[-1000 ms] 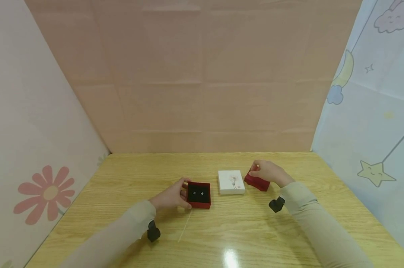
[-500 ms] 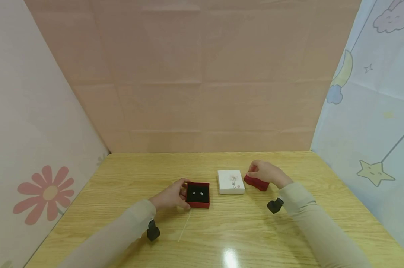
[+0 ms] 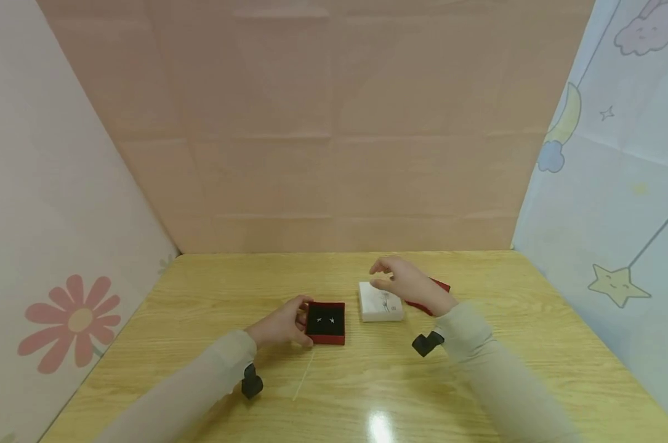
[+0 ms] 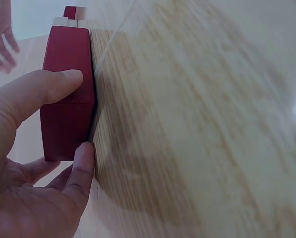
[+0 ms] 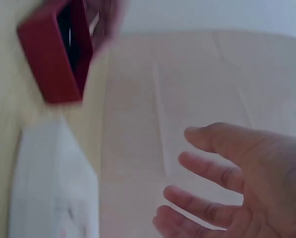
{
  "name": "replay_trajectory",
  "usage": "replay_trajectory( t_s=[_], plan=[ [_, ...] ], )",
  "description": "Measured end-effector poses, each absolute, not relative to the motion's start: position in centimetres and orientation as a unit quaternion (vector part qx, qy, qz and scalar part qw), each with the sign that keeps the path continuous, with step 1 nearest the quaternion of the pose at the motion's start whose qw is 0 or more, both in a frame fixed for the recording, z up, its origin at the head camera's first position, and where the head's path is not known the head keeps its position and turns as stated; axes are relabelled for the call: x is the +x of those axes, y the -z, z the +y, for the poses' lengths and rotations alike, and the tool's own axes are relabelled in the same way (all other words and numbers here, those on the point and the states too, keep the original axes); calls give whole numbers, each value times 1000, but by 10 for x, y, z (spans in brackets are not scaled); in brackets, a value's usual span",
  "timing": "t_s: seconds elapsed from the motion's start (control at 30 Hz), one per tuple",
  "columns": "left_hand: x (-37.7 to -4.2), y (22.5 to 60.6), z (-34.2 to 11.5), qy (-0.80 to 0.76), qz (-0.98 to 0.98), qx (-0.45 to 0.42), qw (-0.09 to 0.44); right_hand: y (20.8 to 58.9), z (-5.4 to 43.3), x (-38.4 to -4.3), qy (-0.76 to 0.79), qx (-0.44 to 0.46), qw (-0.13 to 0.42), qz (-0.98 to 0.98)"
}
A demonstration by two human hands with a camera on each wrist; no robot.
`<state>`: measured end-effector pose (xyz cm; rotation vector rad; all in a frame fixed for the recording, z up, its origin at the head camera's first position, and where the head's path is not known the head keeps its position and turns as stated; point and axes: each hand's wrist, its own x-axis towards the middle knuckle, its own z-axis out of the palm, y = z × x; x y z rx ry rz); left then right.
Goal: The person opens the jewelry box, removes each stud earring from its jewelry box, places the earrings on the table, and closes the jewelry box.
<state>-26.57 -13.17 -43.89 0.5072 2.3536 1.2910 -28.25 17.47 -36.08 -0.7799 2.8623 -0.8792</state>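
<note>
My left hand (image 3: 281,323) grips the left side of an uncovered red jewelry box (image 3: 326,339), thumb on its front wall and fingers around the left and back. On the box's black insert (image 3: 325,329) sit two small silvery star-shaped earrings (image 3: 332,320). The left wrist view has the thumb (image 4: 63,84) flat against the red wall. My right hand (image 3: 408,283) hovers over a white box (image 3: 375,311) with a printed flower; its fingers are spread and hold nothing. Partly hidden behind that hand lies a red box lid (image 3: 441,285).
A thin pale cord (image 3: 304,376) trails from the red box's front left corner over the wooden table (image 3: 245,277). A pinkish sheet (image 3: 334,184) rises behind the table, with patterned sheets on both sides.
My right hand has let go of the red lid and moved left, over the white box, its fingers now spread. My left hand stays on the red jewelry box.
</note>
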Motion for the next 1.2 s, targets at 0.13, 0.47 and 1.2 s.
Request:
replay_trajectory(
  t_s=[0.13, 0.47, 1.2],
  plan=[
    [-266, 440, -132, -465, 841, 187, 203, 368, 139, -268, 320, -280, 26, 905],
    [-266, 439, -132, -463, 839, 198, 207, 404, 81, -253, 275, -259, 37, 925],
    [-262, 435, -132, -470, 837, 199, 197, 423, 71, -260, 250, -227, 51, 940]
  ],
)
